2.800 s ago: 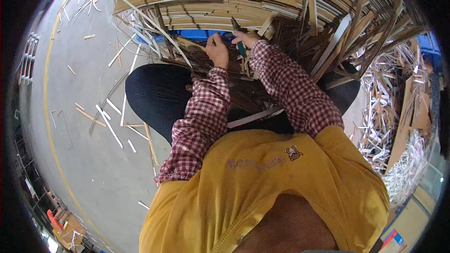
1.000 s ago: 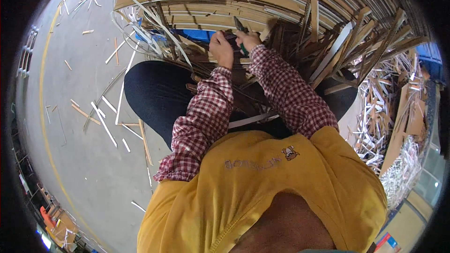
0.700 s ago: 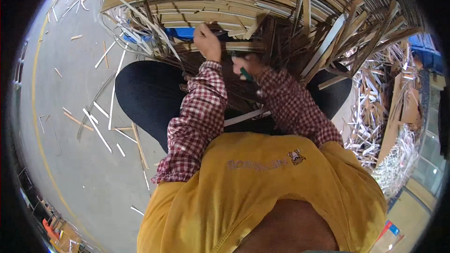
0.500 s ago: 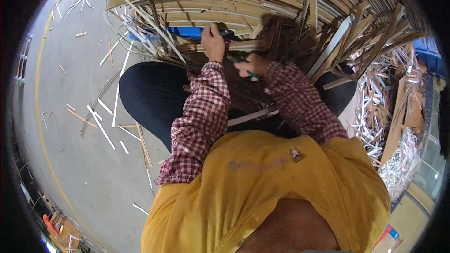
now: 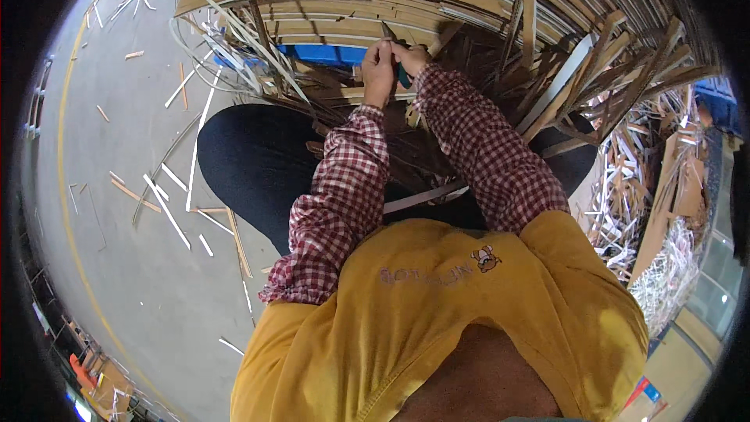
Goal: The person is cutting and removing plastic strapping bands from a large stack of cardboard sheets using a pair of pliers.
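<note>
My left hand point(image 5: 377, 70) and my right hand point(image 5: 412, 59) meet in front of the stacked strips, touching or nearly so. Fingers wrapped, the right one holds a green-handled tool point(image 5: 403, 76). A pointed metal tip point(image 5: 387, 30) rises above the hands and seems to belong to it; the exact kind is unclear. My left hand is closed, and what it grips, if anything, is hidden. Just beyond them lies a stack of brown and white board strips point(image 5: 344, 25), with a blue surface point(image 5: 328, 55) below its front edge.
Loose strips point(image 5: 582, 86) stick out at the right, over my knee. A pale band point(image 5: 273, 59) hangs at the left. Scraps point(image 5: 168, 211) lie scattered on the grey floor point(image 5: 117, 156). A heap of waste strips point(image 5: 625, 164) fills the right side.
My right hand has moved up and away from me with the green-handled tool, now beside my left hand. The left hand has shifted slightly right.
</note>
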`<action>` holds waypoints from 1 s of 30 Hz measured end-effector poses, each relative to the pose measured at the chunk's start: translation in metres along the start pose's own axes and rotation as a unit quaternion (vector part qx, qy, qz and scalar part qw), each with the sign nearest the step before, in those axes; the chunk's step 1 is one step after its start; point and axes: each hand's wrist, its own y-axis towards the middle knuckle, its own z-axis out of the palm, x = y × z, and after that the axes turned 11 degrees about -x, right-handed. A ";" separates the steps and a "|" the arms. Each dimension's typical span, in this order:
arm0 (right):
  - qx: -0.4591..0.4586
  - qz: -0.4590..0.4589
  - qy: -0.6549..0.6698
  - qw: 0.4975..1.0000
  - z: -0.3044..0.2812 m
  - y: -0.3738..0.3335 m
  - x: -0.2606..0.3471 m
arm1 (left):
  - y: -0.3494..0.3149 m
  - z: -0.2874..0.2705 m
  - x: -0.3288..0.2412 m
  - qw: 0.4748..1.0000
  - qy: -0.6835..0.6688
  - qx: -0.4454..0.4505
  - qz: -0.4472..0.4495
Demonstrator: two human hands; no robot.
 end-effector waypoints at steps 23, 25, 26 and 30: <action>0.247 -0.143 -0.251 0.925 0.005 -0.073 -0.118 | -0.004 -0.017 0.008 0.955 0.270 -0.099 0.067; 0.263 -0.144 -0.045 0.953 -0.032 -0.065 -0.114 | -0.002 -0.029 0.021 0.935 0.299 -0.189 0.001; 0.266 -0.118 0.070 0.954 -0.038 -0.064 -0.103 | -0.003 -0.032 0.026 0.938 0.286 -0.191 0.041; 0.222 -0.061 0.067 0.971 -0.048 -0.062 -0.033 | -0.003 -0.039 0.031 0.957 0.213 -0.190 0.053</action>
